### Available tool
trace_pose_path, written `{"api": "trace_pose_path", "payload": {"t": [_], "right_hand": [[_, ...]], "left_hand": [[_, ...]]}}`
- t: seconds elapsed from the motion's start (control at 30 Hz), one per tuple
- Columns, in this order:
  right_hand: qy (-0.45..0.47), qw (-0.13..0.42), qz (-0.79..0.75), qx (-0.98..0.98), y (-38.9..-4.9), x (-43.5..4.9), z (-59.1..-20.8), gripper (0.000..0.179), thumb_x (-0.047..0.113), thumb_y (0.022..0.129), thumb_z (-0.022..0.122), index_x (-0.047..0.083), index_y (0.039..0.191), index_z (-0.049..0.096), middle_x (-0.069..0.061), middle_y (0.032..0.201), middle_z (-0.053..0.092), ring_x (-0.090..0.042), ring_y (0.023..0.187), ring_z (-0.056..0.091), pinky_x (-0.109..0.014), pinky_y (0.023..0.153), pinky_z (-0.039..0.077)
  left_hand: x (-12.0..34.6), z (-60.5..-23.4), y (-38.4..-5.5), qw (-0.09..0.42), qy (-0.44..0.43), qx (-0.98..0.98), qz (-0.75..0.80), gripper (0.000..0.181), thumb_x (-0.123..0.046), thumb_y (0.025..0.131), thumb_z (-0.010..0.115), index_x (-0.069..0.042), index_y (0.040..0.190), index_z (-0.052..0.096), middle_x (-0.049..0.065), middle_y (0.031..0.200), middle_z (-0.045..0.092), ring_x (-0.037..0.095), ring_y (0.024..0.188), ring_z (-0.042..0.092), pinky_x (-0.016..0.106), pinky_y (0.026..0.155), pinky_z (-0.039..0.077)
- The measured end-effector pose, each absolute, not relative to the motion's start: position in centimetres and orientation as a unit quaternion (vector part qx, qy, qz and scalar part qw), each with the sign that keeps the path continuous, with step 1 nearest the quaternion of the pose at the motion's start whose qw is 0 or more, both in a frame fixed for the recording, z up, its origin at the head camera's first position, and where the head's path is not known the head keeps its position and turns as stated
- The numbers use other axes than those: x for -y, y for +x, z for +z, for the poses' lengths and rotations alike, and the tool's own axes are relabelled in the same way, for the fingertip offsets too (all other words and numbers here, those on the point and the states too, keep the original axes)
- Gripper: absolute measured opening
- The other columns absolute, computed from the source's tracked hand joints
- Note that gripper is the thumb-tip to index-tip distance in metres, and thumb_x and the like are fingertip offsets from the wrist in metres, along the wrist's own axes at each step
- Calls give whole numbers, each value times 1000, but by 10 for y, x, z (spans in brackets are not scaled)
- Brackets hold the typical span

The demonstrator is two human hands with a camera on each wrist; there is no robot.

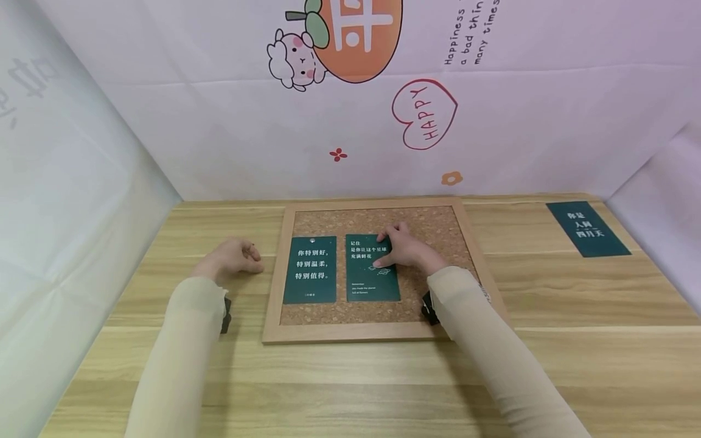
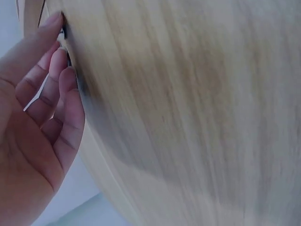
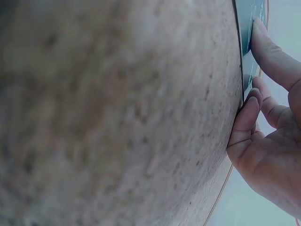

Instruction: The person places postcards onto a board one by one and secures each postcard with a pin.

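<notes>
Two dark green cards with white writing lie side by side on a wood-framed corkboard (image 1: 427,313). The left card (image 1: 310,289) has a small shiny pin (image 1: 312,240) at its top edge. On the right card (image 1: 372,289) my right hand (image 1: 408,250) has its thumb on the face and bent fingers at the upper right edge, holding it against the cork. Left of the frame, my left hand (image 1: 232,257) is close over the table with curled fingers. Its thumb and fingertips pinch a small dark thing with a glint (image 2: 63,33), whose kind I cannot tell.
A third green card (image 1: 588,230) lies on the wooden table (image 1: 339,389) at the far right. A white cloth with printed pictures (image 1: 246,134) hangs behind the table, and more white cloth stands at both sides.
</notes>
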State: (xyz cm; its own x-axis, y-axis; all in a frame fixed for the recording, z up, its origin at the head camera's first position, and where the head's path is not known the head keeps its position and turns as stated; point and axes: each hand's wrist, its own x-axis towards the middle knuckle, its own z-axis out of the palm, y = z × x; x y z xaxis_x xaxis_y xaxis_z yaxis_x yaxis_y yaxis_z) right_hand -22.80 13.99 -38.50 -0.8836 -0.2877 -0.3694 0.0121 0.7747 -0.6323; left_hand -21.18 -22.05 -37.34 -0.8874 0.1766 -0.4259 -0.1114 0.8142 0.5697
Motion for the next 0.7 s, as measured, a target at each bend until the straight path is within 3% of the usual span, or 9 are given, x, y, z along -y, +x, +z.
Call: {"api": "trace_pose_path", "payload": {"t": [0.13, 0.27, 0.43, 0.57, 0.7], "right_hand": [[-75, 230, -324, -915, -228, -140, -385, 48, 20, 85, 73, 5, 122, 47, -22, 147, 15, -38, 129, 31, -51, 108, 34], [-74, 230, -323, -915, -228, -140, -385, 48, 20, 85, 73, 5, 122, 47, -22, 148, 14, -38, 130, 30, -52, 109, 33], [-74, 230, -326, -914, -228, -140, -385, 47, 20, 85, 73, 5, 122, 47, -21, 148, 14, -38, 130, 30, -51, 109, 33], [-76, 228, -327, -914, -229, -140, -386, 46, 20, 85, 73, 5, 120, 47, -21, 147, 14, -38, 130, 30, -51, 109, 33], [-78, 228, -327, -914, -230, -140, -387, 46, 20, 84, 73, 5, 119, 47, -21, 147, 14, -38, 129, 30, -51, 109, 33]], "left_hand": [[221, -374, -212, 234, 24, -926, 296, 21, -17, 91, 64, -1, 104, 61, 20, 117, 59, 27, 100, 51, 40, 88, 44], [220, -375, -212, 226, 28, -930, 287, 20, -17, 93, 61, 0, 103, 62, 28, 139, 46, 39, 121, 47, 52, 103, 39], [219, -374, -212, 223, 26, -932, 284, 20, -18, 95, 58, 2, 100, 62, 31, 147, 35, 43, 132, 40, 53, 105, 37], [219, -375, -212, 221, 24, -934, 279, 23, -19, 96, 55, 2, 97, 63, 29, 145, 40, 40, 125, 46, 46, 98, 42], [218, -375, -212, 222, 17, -932, 286, 22, -18, 94, 50, 1, 95, 61, 27, 140, 46, 26, 98, 51, 32, 83, 43]]}}
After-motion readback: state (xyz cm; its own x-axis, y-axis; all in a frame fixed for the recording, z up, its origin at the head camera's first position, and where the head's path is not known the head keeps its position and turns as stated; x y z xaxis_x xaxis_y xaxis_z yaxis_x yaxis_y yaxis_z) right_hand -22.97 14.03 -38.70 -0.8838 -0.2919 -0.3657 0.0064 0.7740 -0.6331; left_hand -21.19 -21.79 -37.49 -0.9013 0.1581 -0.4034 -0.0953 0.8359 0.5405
